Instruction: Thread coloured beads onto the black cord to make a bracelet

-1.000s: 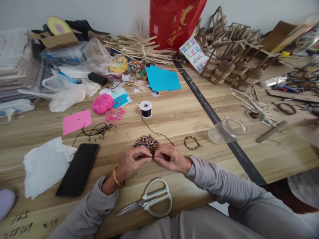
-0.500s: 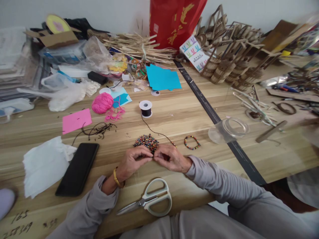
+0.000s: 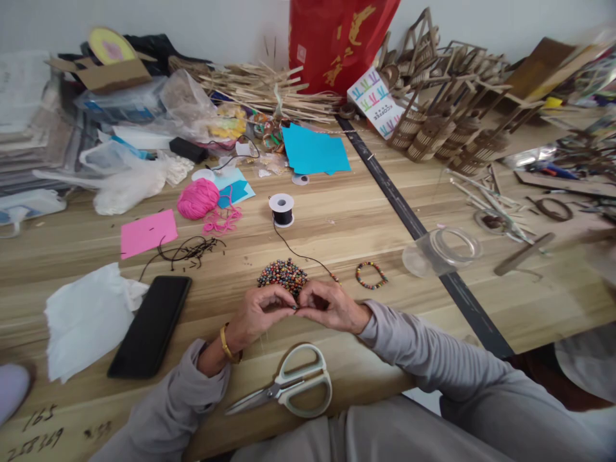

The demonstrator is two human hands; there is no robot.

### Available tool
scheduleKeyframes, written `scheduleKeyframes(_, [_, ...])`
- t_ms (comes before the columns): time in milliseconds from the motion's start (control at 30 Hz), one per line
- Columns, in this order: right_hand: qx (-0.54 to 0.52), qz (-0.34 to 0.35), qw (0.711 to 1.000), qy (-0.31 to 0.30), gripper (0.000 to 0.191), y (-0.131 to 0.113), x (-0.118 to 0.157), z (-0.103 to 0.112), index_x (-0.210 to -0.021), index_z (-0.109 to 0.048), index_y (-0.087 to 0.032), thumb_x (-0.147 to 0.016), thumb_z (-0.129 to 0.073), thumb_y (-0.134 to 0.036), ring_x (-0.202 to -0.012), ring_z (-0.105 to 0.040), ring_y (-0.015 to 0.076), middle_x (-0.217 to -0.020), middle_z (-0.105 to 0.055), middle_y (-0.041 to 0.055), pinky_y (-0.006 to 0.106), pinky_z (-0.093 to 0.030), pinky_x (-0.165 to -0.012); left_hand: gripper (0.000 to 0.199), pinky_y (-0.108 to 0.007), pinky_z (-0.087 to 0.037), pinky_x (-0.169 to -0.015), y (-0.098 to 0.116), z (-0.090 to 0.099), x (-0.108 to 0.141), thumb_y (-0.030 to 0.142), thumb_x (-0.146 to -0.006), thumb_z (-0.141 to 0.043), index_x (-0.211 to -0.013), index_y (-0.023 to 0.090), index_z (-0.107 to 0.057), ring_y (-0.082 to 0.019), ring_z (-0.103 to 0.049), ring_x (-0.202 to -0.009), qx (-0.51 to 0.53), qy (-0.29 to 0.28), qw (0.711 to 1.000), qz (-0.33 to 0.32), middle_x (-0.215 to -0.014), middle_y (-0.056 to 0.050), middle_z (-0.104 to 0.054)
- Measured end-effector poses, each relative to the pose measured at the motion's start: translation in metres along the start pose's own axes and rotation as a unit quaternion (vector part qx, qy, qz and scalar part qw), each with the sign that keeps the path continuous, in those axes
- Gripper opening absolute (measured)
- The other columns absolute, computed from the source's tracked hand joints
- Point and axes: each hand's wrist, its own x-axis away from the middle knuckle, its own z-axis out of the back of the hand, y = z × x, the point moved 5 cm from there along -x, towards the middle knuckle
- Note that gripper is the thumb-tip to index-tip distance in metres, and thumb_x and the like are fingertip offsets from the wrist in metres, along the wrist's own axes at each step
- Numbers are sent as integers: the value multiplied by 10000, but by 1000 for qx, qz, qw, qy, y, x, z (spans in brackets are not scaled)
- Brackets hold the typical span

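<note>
My left hand [image 3: 257,311] pinches a small dark bead between thumb and forefinger, just in front of a pile of multicoloured beads [image 3: 283,276]. Touching its fingertips, my right hand [image 3: 332,306] is closed in a pinch; the cord end there is too small to make out. Black cord runs from a white spool [image 3: 282,210] down to my right hand, with a few beads [image 3: 335,278] threaded beside it. A finished-looking ring of coloured beads [image 3: 371,275] lies to the right. Scissors [image 3: 303,382] rest below my hands.
A black phone [image 3: 150,327] and white tissue [image 3: 89,321] lie at the left, near pink yarn [image 3: 197,198]. A black strip [image 3: 399,208] crosses the table, with a clear tape roll [image 3: 452,247] over it. Small woven baskets [image 3: 433,136] stand at the back right.
The fingertips of both hands have shifted slightly, and the small bead at my left fingertips shows more clearly. The surrounding things have not moved.
</note>
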Motion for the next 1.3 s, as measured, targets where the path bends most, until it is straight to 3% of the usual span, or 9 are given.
scheduleKeyframes(333, [9, 67, 998, -6, 204, -8, -3, 2, -862, -572, -140, -861, -623, -337, -618, -486, 102, -736, -570, 32, 214, -415, -569, 192, -244, -509, -640, 14, -1, -2, 288, -777, -710, -687, 119, -696, -148, -643, -662, -18, -24, 997, -70, -706, -81, -701])
scheduleKeyframes(467, [36, 71, 996, -30, 111, -5, -1, -2, -811, -545, -154, -866, -575, -246, -610, -484, 108, -701, -557, 25, 218, -404, -562, 236, -249, -498, -639, 18, -1, -2, 327, -809, -678, -694, 123, -699, -145, -632, -658, -44, -29, 995, -84, -706, -84, -700])
scheduleKeyframes(633, [38, 97, 993, -62, 179, -8, 2, -3, -714, -479, -175, -824, -577, -276, -564, -444, 102, -632, -500, -7, 229, -372, -550, 249, -244, -491, -628, 19, 0, -2, 339, -812, -674, -693, 121, -692, -140, -627, -650, -45, -27, 993, -103, -696, -83, -685])
scheduleKeyframes(833, [19, 47, 998, -29, 213, -6, 0, 1, -801, -521, -153, -842, -622, -336, -536, -424, 79, -678, -515, -1, 195, -362, -498, 225, -249, -493, -633, 18, -1, -2, 321, -808, -679, -700, 125, -694, -142, -627, -657, -39, -25, 994, -99, -708, -81, -688])
scheduleKeyframes(1033, [0, 53, 999, -10, 113, -6, 0, 0, -868, -568, -143, -885, -582, -253, -550, -470, 86, -683, -557, 13, 186, -397, -509, 204, -248, -490, -640, 18, 0, -2, 298, -808, -679, -702, 125, -695, -143, -623, -663, -37, -19, 994, -102, -702, -78, -687])
scheduleKeyframes(1300, [39, 80, 996, -26, 146, -6, -1, 0, -867, -582, -140, -934, -505, -245, -729, -570, 147, -777, -623, 79, 260, -472, -675, 173, -262, -494, -656, 15, 2, -2, 275, -797, -687, -703, 129, -696, -147, -622, -662, -34, -10, 995, -89, -707, -77, -691])
